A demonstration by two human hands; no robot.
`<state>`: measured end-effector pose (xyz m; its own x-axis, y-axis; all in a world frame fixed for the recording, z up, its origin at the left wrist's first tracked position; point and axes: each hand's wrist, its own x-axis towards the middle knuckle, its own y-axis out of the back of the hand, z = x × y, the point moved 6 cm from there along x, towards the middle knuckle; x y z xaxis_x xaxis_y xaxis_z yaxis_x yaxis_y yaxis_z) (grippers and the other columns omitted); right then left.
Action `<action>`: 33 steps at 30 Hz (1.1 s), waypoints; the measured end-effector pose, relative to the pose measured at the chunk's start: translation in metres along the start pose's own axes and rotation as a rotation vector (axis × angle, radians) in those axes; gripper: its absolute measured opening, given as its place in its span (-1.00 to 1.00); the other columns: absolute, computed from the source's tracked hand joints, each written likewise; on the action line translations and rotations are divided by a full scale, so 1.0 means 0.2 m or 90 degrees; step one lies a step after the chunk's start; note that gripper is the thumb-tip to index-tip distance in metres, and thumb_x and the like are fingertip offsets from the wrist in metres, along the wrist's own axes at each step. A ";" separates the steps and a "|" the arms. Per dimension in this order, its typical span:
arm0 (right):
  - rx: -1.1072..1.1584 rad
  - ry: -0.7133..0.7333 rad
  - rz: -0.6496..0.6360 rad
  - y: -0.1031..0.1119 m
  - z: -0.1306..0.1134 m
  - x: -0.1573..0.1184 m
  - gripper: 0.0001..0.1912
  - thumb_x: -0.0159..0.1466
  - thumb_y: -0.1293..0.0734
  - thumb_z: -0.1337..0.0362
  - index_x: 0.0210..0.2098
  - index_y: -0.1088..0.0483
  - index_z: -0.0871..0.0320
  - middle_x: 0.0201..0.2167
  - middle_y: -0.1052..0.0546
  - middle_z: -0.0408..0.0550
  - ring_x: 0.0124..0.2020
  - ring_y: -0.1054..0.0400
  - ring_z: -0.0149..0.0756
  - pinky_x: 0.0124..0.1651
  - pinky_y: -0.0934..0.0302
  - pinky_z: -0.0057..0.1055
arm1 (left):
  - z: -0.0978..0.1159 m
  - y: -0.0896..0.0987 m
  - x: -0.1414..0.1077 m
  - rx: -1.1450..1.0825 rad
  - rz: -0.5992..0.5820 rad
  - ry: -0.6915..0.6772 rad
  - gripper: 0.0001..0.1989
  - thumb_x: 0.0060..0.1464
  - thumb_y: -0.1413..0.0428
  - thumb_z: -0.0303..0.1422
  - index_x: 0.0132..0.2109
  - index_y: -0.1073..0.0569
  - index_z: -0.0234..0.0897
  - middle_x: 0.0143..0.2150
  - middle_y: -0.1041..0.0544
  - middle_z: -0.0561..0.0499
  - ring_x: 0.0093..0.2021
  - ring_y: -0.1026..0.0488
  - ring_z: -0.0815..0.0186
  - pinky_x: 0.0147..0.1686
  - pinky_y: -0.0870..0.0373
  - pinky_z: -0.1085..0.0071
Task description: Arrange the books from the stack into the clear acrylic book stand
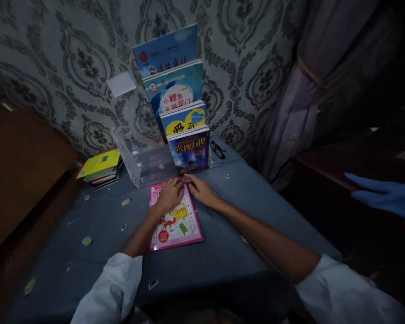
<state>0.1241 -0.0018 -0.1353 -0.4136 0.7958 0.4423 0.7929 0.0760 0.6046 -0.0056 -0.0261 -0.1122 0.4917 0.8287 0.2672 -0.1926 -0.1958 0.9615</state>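
Observation:
A pink picture book with a yellow tiger on its cover lies flat on the cloth-covered table. Across its upper part rests my left hand, open, with its fingers stretched forward. My right hand is at the book's upper right corner, its fingers extended toward my left fingertips and nothing seen in its grip. Just beyond both hands, a dark blue book stands upright at the front of a clear plastic rack. Behind it rise a yellow-and-blue book, a teal book and a tall blue book.
A stack of books with a yellow one on top lies left of the rack. Dark glasses lie to its right. Patterned wallpaper backs the table, with a tied curtain at the right.

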 end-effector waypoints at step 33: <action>-0.099 0.007 -0.051 -0.02 -0.09 -0.05 -0.66 0.33 -0.27 0.31 0.04 -0.55 0.19 -0.06 -0.65 0.07 -0.08 -0.51 -0.13 0.02 -0.33 -0.27 | 0.39 0.10 -0.72 -0.142 0.048 -0.025 -0.62 0.33 -0.10 -0.24 0.22 -0.45 -0.24 0.27 -0.47 -0.17 0.27 -0.42 0.16 0.28 -0.32 0.14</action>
<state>0.1176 -0.0199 -0.1302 -0.4779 0.7845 0.3953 0.6786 0.0440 0.7332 -0.0150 -0.1901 -0.1265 0.5004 0.7942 0.3449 -0.4109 -0.1328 0.9019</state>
